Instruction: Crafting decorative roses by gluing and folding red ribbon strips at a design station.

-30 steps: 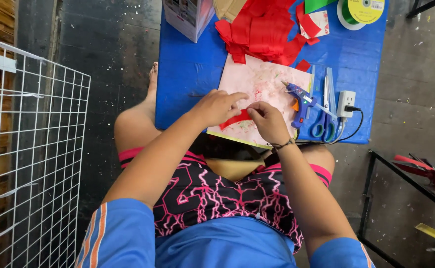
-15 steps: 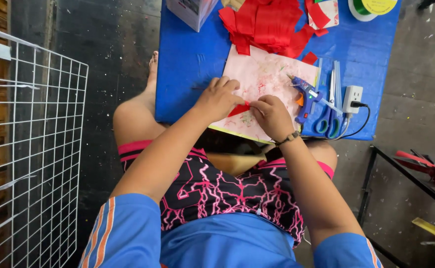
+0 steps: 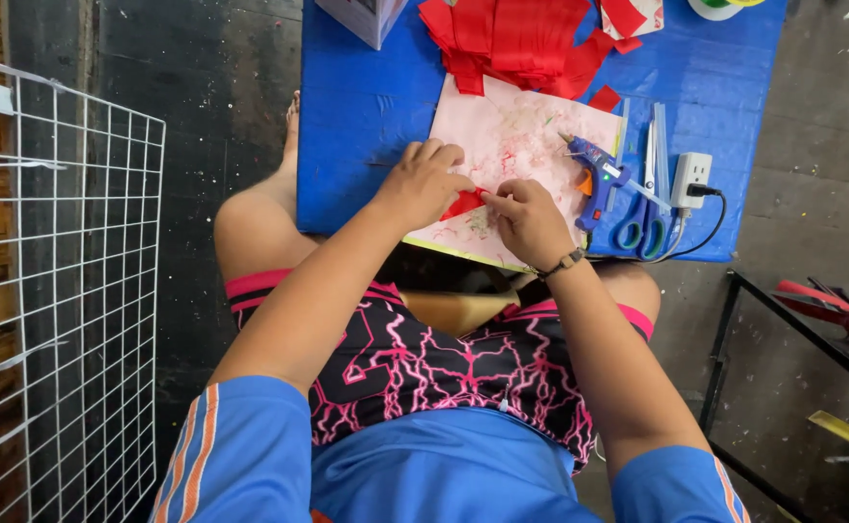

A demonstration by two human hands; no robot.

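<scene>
Blue desk (image 3: 366, 116); pale pink board (image 3: 521, 145) flecked with red and green; small red paper piece (image 3: 463, 203); red paper heap (image 3: 521, 39); blue glue gun (image 3: 599, 174); blue-handled scissors (image 3: 637, 223); white wire grid (image 3: 57, 291); black shorts (image 3: 424, 368) with pink lightning-like lines

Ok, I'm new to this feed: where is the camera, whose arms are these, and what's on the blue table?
The view comes from a camera worn on a seated person's head, looking down, so both arms are their own. The left hand and right hand pinch a small red paper piece over a pink work board on the blue table. Beside the board lie a blue glue gun, blue-handled scissors and a white power strip. A red paper pile sits at the far edge.
</scene>
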